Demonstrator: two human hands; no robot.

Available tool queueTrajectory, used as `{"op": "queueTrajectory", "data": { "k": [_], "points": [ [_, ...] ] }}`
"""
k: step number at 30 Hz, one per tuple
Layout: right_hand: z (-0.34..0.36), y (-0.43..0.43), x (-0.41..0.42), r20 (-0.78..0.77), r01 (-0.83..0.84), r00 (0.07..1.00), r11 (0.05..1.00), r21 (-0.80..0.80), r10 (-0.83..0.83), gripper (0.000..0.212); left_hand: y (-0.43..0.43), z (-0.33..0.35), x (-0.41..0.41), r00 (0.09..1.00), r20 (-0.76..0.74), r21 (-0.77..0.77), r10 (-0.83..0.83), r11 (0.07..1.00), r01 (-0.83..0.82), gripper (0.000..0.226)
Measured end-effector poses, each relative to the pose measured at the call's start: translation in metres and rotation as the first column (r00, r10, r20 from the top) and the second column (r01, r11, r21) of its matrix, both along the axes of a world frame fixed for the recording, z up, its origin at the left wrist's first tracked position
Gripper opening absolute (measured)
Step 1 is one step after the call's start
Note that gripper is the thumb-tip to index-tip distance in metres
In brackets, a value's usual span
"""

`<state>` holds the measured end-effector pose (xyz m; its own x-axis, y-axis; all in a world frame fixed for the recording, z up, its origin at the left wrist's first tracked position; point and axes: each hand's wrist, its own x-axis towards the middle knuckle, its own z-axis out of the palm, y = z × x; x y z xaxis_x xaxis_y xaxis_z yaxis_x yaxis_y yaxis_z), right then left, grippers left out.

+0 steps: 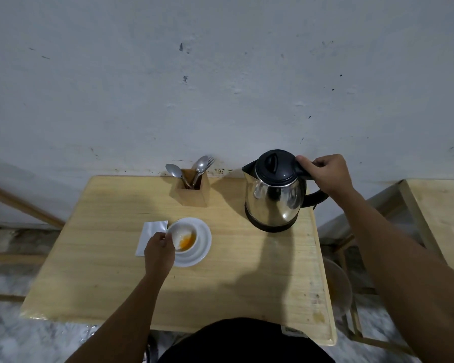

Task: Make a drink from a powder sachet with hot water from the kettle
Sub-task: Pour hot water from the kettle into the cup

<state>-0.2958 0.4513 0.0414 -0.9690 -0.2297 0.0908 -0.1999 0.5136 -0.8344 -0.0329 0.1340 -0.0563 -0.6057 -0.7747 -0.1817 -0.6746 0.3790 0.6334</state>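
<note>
Head view | right hand [328,174] grips kettle [275,195] | left hand [159,248] steadies cup [185,238]

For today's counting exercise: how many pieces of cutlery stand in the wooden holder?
3 visible: one spoon leaning left, one spoon leaning right, and a fork just behind that right spoon. All stand in the wooden holder; shorter pieces may be hidden inside.

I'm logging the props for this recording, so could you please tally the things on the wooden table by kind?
Kettle: 1
Cup: 1
Saucer: 1
Sachet: 1
Wooden cutlery holder: 1
Spoons: 2
Fork: 1
Total: 8
</note>
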Motion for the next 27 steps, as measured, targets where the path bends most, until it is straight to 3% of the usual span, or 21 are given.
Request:
{"op": "queueTrajectory", "data": {
  "k": [6,10,19,27],
  "points": [
    [0.019,-0.008,0.006,-0.062,0.026,0.998,0.995,-0.093,-0.031,0.067,-0.002,0.004,0.004,0.999,-0.040,0.094,0.014,0.996,-0.011,0.035],
    [0.032,-0.019,0.015,-0.087,0.018,0.996,0.997,-0.077,-0.025,0.072,-0.003,0.010,0.006,0.998,-0.063,0.127,0.000,0.992,0.008,0.034],
    [0.072,-0.050,0.049,-0.157,-0.046,0.985,0.984,0.174,0.073,0.076,-0.021,0.016,0.014,0.991,-0.065,0.245,-0.117,0.961,0.130,0.022],
    [0.093,-0.102,0.084,-0.139,-0.096,0.972,0.864,0.494,0.188,0.073,-0.032,0.015,0.021,0.973,-0.175,0.316,-0.150,0.927,0.200,0.026]
  ]
}}
